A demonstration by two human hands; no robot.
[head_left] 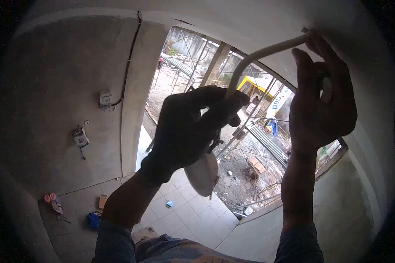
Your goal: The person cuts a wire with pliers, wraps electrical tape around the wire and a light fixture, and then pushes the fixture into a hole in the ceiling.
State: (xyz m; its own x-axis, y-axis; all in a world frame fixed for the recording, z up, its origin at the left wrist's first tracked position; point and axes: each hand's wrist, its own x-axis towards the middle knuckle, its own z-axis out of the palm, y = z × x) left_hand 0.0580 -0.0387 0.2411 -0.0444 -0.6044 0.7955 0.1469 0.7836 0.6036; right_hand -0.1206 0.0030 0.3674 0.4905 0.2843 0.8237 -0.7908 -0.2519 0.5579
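Up under the ceiling, a white cable comes out at a small hole and bends down in an arc into your left hand. That hand is clenched around the lower end of the cable, and a round white fitting hangs from under the palm. Your right hand is raised to the spot where the cable meets the ceiling, fingers curled with the thumb close to them.

To handle this well, I would let the left hand carry the weight of the fitting so the cable has slack and no sharp kink at the bend. Work with the right fingertips close to the hole, and pull along the line of the cable, not across it.

Much is hard to read. Both hands are dark against the bright window opening, so I cannot tell whether the right hand pinches the cable, a clip or nothing. How the fitting joins the cable is hidden inside the left fist. The hole itself is nearly covered by the right fingers. Small boxes on the wall and bits on the tiled floor are too small to name.
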